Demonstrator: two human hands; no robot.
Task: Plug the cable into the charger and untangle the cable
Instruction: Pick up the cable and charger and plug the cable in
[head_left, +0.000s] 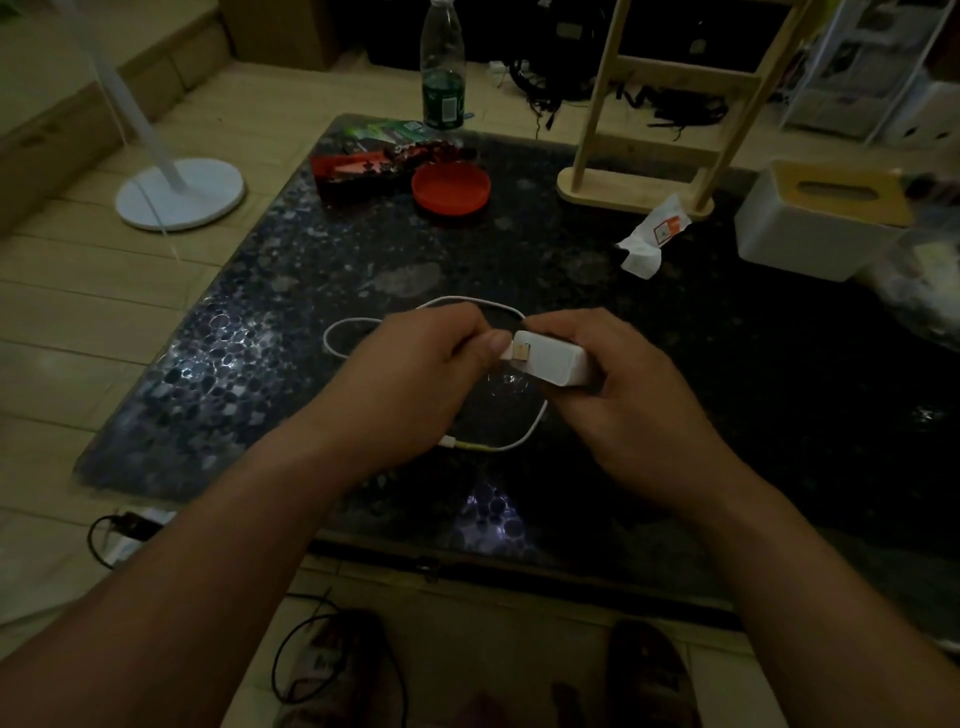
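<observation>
Head cam looks down at both hands meeting just above a dark speckled table. Right hand is wrapped around the white charger, fingers closed on its far end, so the block sits in the fist with its long axis running roughly left-right, slightly tilted, port face pointing left toward the other hand. Left hand is pinched shut on the cable's plug, thumb on top, and the plug is right up against the charger's face, lined up along the same axis. Can't tell from this angle whether it's fully seated or just touching.

The white cable trails out from under the hands: one loop arcs behind the knuckles and curls out to the left on the tabletop, another curve swings down under the right hand and ends in a small connector near the left wrist, pointing left. It's loose loops, hard to say where it crosses itself since the hands cover the middle.

Further back there's a red lid, some red snack wrappers, a clear bottle, a wooden stand, a crumpled paper packet and a white tissue box off right. Lighting's pretty dim.
</observation>
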